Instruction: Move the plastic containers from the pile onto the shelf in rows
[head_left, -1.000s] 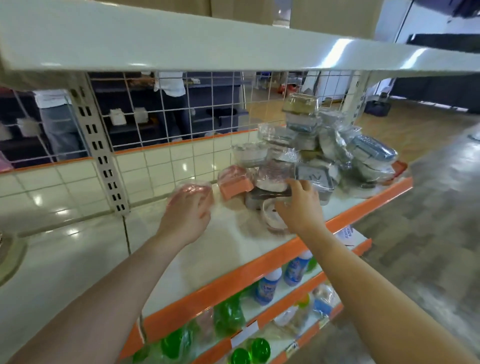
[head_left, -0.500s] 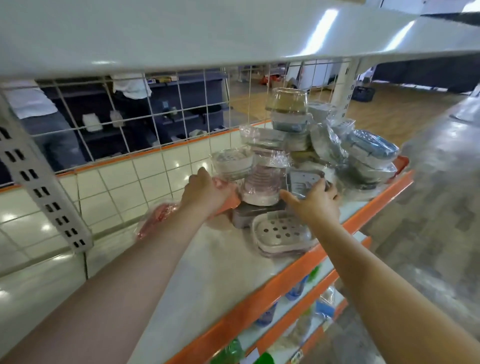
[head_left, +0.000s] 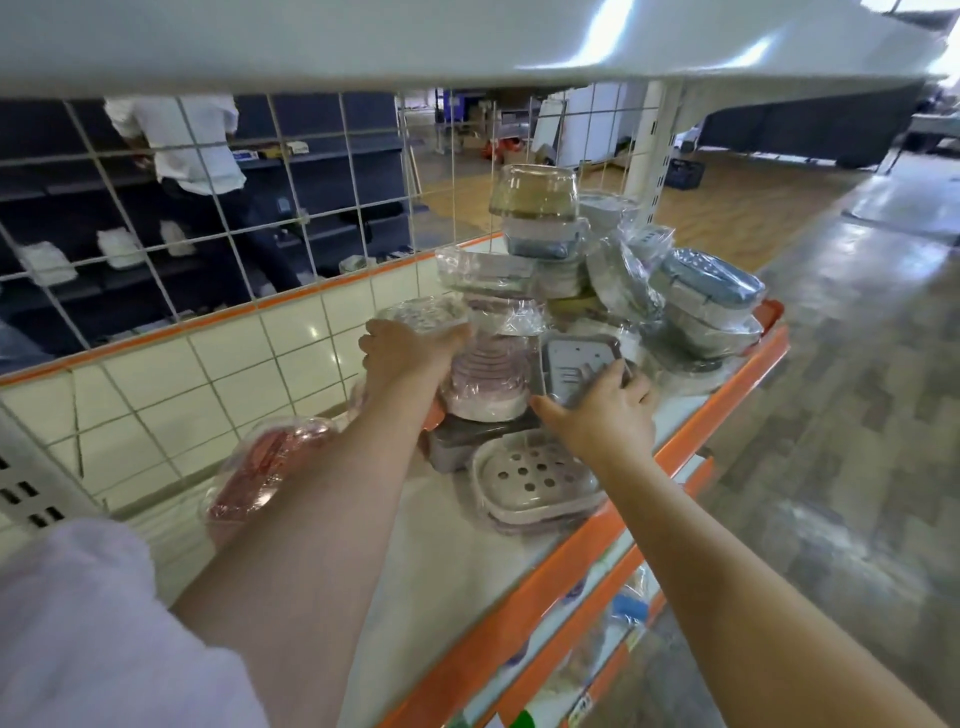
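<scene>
Left hand has risen onto clear container atop pile.

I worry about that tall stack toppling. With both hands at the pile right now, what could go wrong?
1. The right hand grips a grey tray low in the pile; pulling it may topple containers stacked above, such as the amber tub.
2. The perforated soap dish sits at the shelf's orange edge; the right forearm could knock it off.

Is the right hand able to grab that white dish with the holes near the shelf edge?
Probably yes. The white holed dish lies right below the right hand, nothing on top, though that hand now grips the grey tray.
</scene>
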